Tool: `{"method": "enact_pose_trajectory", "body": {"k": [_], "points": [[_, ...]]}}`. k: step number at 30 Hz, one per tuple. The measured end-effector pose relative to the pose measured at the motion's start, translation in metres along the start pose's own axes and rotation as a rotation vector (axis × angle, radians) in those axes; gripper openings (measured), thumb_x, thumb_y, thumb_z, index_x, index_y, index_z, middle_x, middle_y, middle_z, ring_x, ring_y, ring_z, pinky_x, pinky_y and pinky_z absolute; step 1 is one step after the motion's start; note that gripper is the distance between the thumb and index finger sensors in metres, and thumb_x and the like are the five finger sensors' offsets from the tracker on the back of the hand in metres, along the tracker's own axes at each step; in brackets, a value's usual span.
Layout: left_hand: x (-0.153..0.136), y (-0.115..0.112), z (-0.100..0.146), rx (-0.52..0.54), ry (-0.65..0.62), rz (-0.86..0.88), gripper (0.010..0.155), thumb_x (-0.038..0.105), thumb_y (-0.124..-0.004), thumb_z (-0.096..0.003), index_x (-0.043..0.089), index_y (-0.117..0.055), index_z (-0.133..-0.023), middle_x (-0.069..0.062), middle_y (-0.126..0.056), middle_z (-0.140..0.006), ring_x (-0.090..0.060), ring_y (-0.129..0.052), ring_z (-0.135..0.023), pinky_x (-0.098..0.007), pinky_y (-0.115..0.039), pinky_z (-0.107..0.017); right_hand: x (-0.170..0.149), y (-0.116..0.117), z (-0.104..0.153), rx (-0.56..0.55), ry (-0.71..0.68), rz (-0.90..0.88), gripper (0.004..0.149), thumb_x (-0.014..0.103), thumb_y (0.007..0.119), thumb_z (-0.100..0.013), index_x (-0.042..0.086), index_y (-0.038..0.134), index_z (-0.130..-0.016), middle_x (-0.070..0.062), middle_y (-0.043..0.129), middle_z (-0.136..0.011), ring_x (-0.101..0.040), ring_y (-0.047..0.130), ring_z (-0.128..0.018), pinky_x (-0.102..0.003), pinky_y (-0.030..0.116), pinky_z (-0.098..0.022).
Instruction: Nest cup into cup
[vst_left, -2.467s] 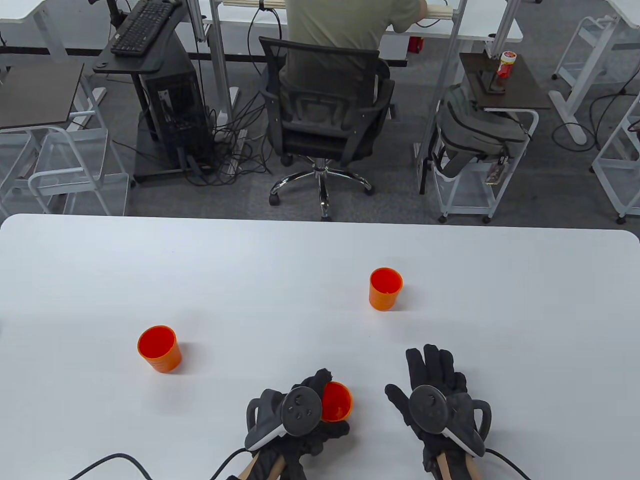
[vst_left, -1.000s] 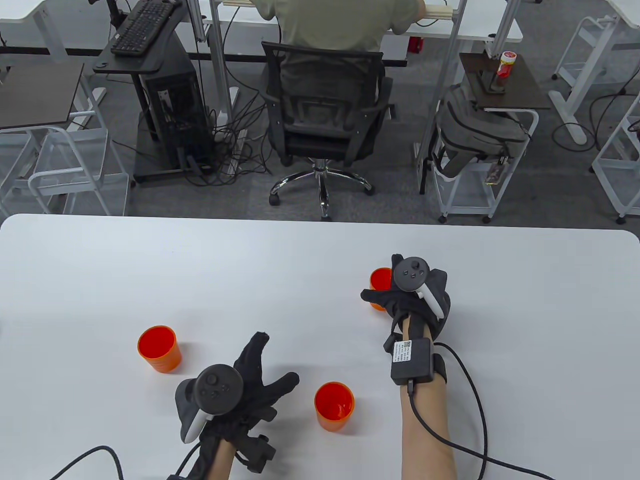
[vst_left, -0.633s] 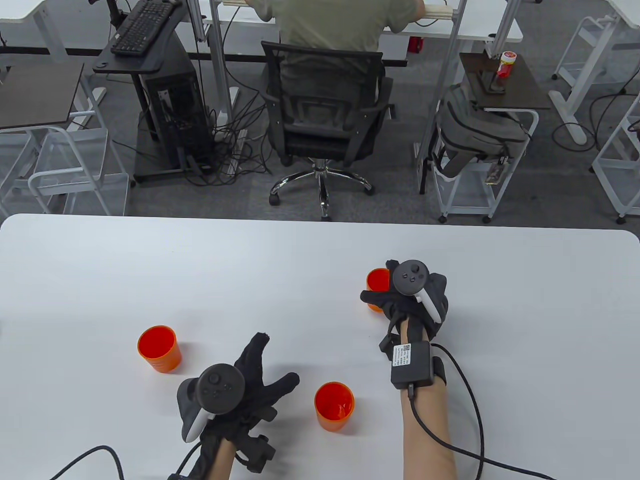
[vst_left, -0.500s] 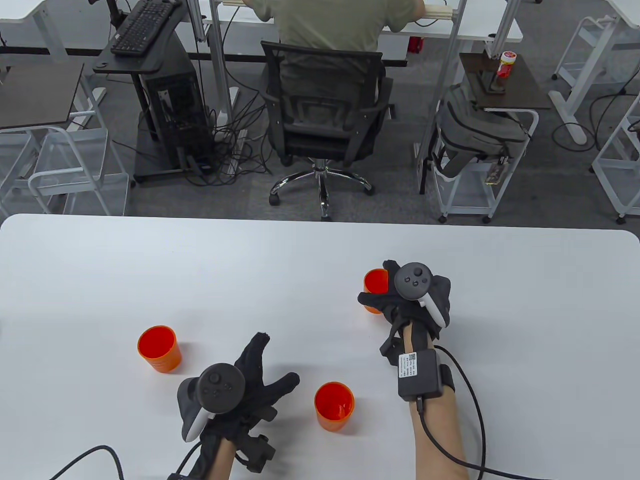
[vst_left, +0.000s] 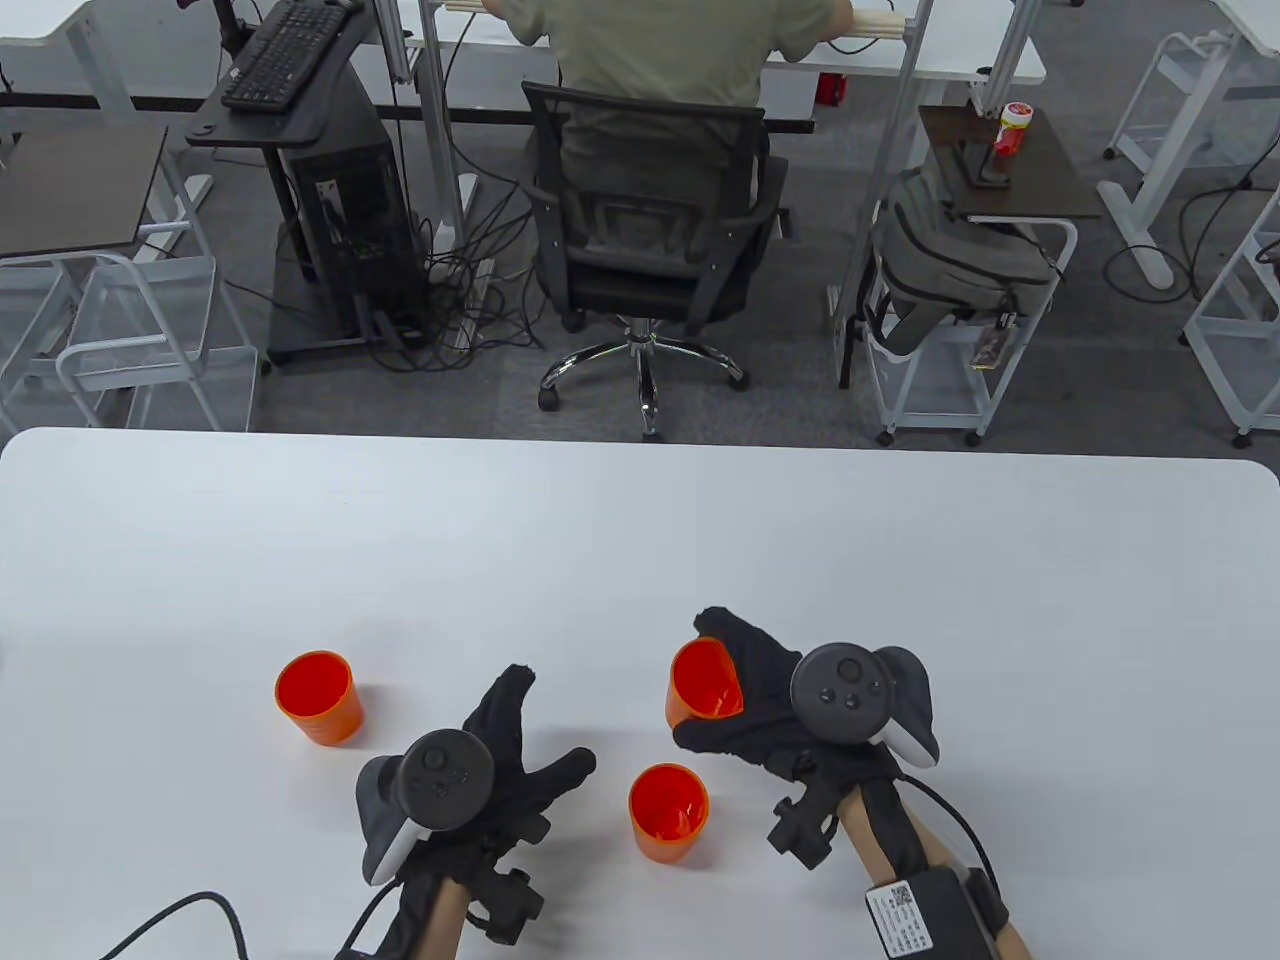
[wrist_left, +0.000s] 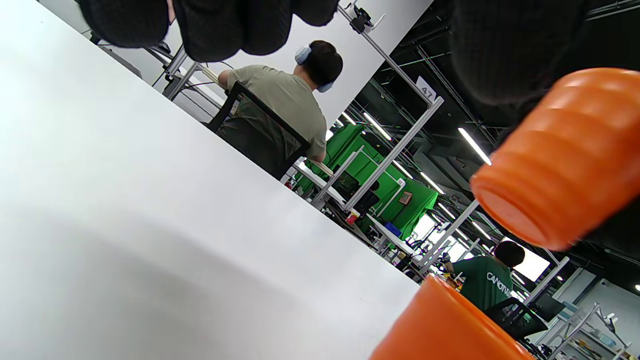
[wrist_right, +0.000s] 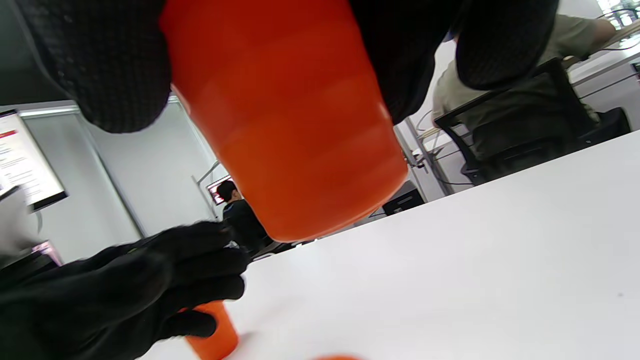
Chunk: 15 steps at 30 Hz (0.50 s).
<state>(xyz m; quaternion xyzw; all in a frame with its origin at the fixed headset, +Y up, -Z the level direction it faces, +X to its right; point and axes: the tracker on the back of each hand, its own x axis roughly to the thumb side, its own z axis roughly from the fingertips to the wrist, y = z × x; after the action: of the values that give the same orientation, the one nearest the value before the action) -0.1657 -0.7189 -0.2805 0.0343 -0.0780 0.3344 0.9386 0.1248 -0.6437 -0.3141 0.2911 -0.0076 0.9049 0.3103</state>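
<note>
Three orange ribbed cups are in the table view. My right hand (vst_left: 745, 700) grips one cup (vst_left: 700, 685) around its side and holds it tilted above the table. A second cup (vst_left: 668, 812) stands upright just in front of and below it. A third cup (vst_left: 318, 697) stands at the left. My left hand (vst_left: 520, 745) lies open with fingers spread, just left of the second cup and apart from it. The right wrist view shows the held cup (wrist_right: 285, 115) between my fingers (wrist_right: 100, 65). The left wrist view shows the held cup (wrist_left: 565, 160) above the standing cup (wrist_left: 445, 330).
The white table (vst_left: 640, 540) runs wide to its far edge. Beyond it a person sits in a black office chair (vst_left: 650, 230). Glove cables trail off the near edge. In the right wrist view my left hand (wrist_right: 115, 295) lies in front of another cup (wrist_right: 215, 335).
My left hand let go of the near cup and moved left. My right hand reached to the far cup, gripped it, lifted it and carried it back toward the near cup.
</note>
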Motion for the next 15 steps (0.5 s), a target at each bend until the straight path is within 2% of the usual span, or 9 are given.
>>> {"method": "enact_pose_trajectory", "body": {"k": [6, 15], "points": [[-0.002, 0.001, 0.001, 0.004, 0.015, 0.005, 0.108, 0.078, -0.072, -0.048, 0.002, -0.038, -0.117, -0.028, -0.054, -0.12, -0.052, -0.064, -0.106, -0.069, -0.062, -0.071, 0.012, 0.027, 0.02, 0.076, -0.041, 0.011, 0.101, 0.059, 0.088, -0.044, 0.001, 0.043, -0.114, -0.024, 0.064, -0.108, -0.047, 0.072, -0.094, -0.072, 0.058, -0.064], [-0.004, 0.003, 0.002, 0.01, 0.028, 0.005, 0.108, 0.077, -0.072, -0.048, 0.002, -0.038, -0.116, -0.028, -0.054, -0.12, -0.052, -0.064, -0.106, -0.069, -0.062, -0.071, 0.006, 0.053, 0.018, 0.143, -0.006, 0.052, 0.1, 0.057, 0.087, -0.045, 0.001, 0.041, -0.114, -0.025, 0.061, -0.109, -0.051, 0.067, -0.096, -0.073, 0.056, -0.065]]}}
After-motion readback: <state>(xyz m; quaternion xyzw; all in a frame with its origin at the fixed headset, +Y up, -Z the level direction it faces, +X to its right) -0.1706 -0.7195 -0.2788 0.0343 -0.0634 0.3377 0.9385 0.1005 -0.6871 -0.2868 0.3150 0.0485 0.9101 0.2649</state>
